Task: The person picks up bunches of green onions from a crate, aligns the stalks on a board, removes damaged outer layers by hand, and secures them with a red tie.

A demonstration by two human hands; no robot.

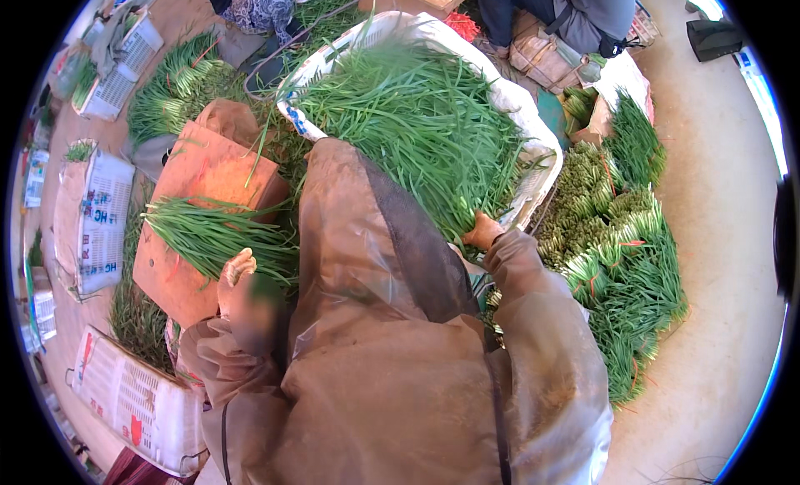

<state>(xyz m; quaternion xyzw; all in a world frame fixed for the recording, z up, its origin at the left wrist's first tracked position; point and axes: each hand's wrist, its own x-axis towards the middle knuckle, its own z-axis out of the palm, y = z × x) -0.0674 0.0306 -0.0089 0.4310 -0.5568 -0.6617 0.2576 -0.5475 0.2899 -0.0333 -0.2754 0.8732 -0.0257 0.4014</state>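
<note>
My right hand is closed on the pale stem ends of some garlic chives at the near right edge of a white plastic basket. A loose heap of green garlic chives fills this basket. At the left, my left hand is against the near side of a loose bunch of garlic chives. Its fingers are curled; a blurred patch hides its inner side and whatever it may hold. The bunch lies partly across an orange-brown board, its right end reaching beside my leg in the brown apron.
Tied chive bundles are stacked along the right, with more bundles at the upper left. White plastic crates stand at the left. Two people sit beyond the basket, one in a grey top. Bare floor shows at the right.
</note>
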